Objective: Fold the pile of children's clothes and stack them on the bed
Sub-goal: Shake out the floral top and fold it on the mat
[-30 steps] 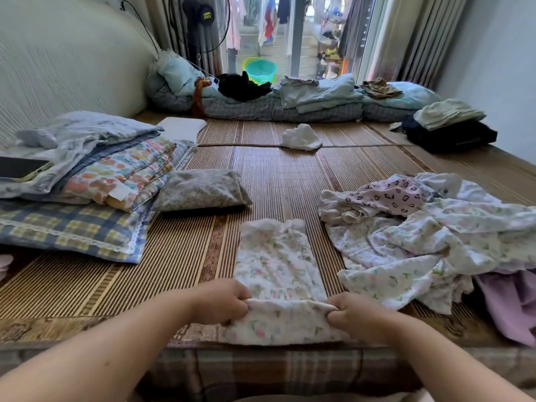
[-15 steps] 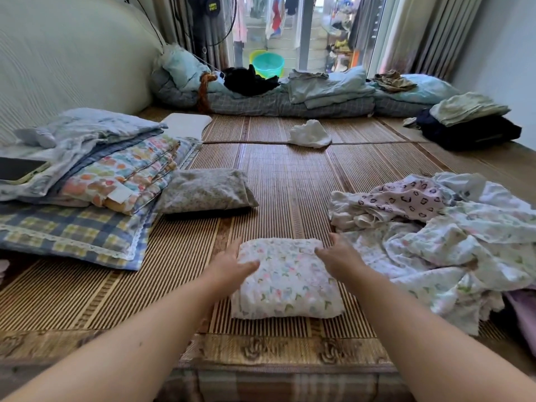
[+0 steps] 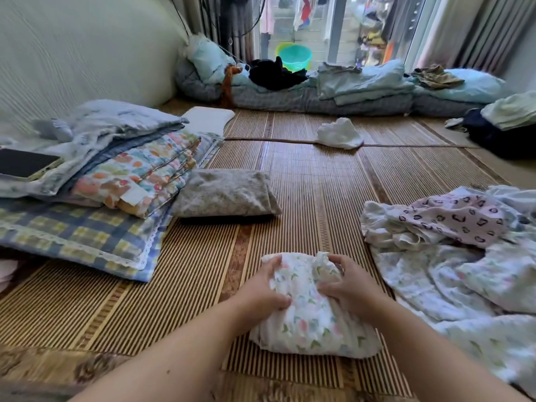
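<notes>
The left hand and right hand each keep a closed grip on the folded floral garment, fingers curled into its far end (fabric bunched between them). It lies on the woven mat. The unfolded pile is just right of the garment, and a small pillow is beyond it to the left.

Both hands, left hand and right hand, grip the folded floral garment on the bamboo mat, beside the unfolded pile.
</notes>
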Demonstrator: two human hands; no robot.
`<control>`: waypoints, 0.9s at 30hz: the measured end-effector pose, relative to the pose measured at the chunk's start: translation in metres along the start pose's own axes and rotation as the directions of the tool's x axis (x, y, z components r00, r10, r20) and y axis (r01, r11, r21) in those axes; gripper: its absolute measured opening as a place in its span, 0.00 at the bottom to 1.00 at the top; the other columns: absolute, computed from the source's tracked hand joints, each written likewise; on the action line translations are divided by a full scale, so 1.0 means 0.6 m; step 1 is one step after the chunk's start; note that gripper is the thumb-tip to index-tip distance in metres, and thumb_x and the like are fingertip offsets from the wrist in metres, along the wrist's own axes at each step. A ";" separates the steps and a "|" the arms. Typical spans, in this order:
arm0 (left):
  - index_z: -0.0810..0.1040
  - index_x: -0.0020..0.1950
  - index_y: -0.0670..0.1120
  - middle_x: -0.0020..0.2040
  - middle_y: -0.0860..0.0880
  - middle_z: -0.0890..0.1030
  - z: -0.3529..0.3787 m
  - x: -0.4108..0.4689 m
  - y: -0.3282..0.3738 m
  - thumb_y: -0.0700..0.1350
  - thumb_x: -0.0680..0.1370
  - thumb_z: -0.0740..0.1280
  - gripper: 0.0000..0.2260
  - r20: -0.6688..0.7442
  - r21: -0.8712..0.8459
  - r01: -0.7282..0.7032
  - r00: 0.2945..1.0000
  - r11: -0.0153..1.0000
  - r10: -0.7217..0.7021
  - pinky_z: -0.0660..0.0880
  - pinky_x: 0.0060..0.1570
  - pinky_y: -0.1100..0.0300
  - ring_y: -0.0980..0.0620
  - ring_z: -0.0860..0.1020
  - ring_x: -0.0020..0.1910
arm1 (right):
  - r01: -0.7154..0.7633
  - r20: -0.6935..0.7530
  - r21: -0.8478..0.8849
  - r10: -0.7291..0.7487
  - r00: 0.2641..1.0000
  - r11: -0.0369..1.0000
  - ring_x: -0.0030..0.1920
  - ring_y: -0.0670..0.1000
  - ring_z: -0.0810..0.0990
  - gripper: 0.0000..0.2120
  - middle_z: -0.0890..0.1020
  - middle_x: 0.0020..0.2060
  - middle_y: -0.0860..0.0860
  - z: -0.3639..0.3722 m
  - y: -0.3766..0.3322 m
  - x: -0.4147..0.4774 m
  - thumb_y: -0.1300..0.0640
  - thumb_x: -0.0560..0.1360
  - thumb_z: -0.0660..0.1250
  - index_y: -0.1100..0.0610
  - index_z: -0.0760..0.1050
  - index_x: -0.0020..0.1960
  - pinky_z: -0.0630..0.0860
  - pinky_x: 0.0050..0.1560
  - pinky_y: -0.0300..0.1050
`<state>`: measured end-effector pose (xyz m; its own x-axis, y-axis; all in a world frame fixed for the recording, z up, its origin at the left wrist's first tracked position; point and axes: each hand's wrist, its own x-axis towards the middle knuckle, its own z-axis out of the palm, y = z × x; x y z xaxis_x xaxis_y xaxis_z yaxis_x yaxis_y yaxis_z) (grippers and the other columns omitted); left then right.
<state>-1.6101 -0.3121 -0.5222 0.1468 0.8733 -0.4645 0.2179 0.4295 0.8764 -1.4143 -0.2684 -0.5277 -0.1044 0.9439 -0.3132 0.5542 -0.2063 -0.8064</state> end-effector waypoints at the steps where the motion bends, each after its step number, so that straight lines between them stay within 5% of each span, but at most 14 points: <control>1: 0.59 0.75 0.60 0.70 0.45 0.65 -0.004 0.003 -0.003 0.32 0.73 0.68 0.38 0.013 -0.064 -0.011 1.000 0.998 0.012 0.81 0.49 0.48 0.42 0.80 0.53 | 0.014 0.015 0.057 -0.015 1.000 0.998 0.50 0.49 0.81 0.32 0.78 0.58 0.47 -0.003 -0.007 0.001 0.60 0.70 0.74 0.49 0.67 0.70 0.81 0.48 0.47; 7: 0.71 0.68 0.52 0.62 0.48 0.76 -0.096 0.035 0.058 0.26 0.72 0.66 0.30 -0.172 -0.265 -0.294 0.952 0.918 0.255 0.81 0.43 0.57 0.50 0.82 0.50 | 0.201 0.000 0.398 -0.220 0.976 0.895 0.48 0.55 0.83 0.25 0.77 0.56 0.53 -0.026 -0.123 0.055 0.66 0.71 0.72 0.45 0.70 0.61 0.83 0.42 0.47; 12: 0.72 0.67 0.50 0.58 0.49 0.78 -0.241 0.083 0.167 0.26 0.71 0.67 0.29 -0.281 -0.050 -0.431 0.872 0.901 0.402 0.80 0.41 0.63 0.55 0.81 0.48 | 0.328 -0.058 0.478 -0.344 0.937 0.815 0.53 0.55 0.81 0.24 0.77 0.57 0.53 0.001 -0.250 0.164 0.69 0.71 0.70 0.44 0.70 0.56 0.82 0.48 0.51; 15: 0.73 0.63 0.51 0.59 0.44 0.78 -0.320 0.127 0.214 0.26 0.68 0.69 0.29 -0.297 0.007 -0.425 0.863 0.905 0.408 0.80 0.50 0.57 0.47 0.80 0.54 | 0.381 -0.110 0.466 -0.375 0.920 0.798 0.52 0.50 0.80 0.27 0.77 0.54 0.49 0.031 -0.312 0.221 0.69 0.71 0.69 0.49 0.69 0.65 0.82 0.48 0.45; 18: 0.75 0.62 0.53 0.62 0.45 0.78 -0.382 0.169 0.249 0.30 0.62 0.72 0.32 -0.276 0.186 -0.378 0.866 0.907 0.418 0.78 0.56 0.51 0.46 0.79 0.57 | 0.377 -0.164 0.480 -0.341 0.925 0.792 0.55 0.52 0.80 0.29 0.77 0.58 0.50 0.066 -0.338 0.270 0.67 0.71 0.69 0.49 0.68 0.67 0.79 0.56 0.54; 20: 0.76 0.60 0.56 0.62 0.47 0.78 -0.409 0.197 0.269 0.31 0.63 0.70 0.30 -0.255 0.329 -0.335 0.869 0.883 0.425 0.79 0.52 0.51 0.45 0.79 0.56 | 0.373 -0.203 0.510 -0.313 0.928 0.776 0.55 0.51 0.79 0.29 0.76 0.55 0.47 0.091 -0.339 0.288 0.65 0.71 0.69 0.49 0.66 0.69 0.79 0.57 0.56; 23: 0.71 0.69 0.55 0.59 0.48 0.75 -0.418 0.237 0.312 0.27 0.69 0.63 0.33 -0.223 0.626 -0.229 0.864 0.745 0.452 0.74 0.41 0.63 0.48 0.76 0.52 | 0.299 -0.182 0.591 -0.237 0.954 0.750 0.51 0.49 0.78 0.32 0.74 0.51 0.44 0.136 -0.319 0.288 0.66 0.73 0.67 0.46 0.61 0.71 0.80 0.54 0.57; 27: 0.55 0.78 0.57 0.70 0.46 0.70 -0.395 0.297 0.335 0.36 0.74 0.63 0.36 -0.183 0.904 -0.024 0.881 0.428 0.436 0.71 0.58 0.60 0.45 0.73 0.63 | 0.087 0.040 0.528 -0.128 0.991 0.845 0.55 0.54 0.78 0.33 0.74 0.60 0.51 0.198 -0.276 0.277 0.58 0.69 0.68 0.41 0.58 0.68 0.81 0.50 0.55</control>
<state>-1.7686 -0.0158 -0.3984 0.0477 0.9989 -0.0040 0.9615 -0.0448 0.2711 -1.6216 -0.1076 -0.5057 -0.2074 0.9514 -0.2276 0.0230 -0.2279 -0.9734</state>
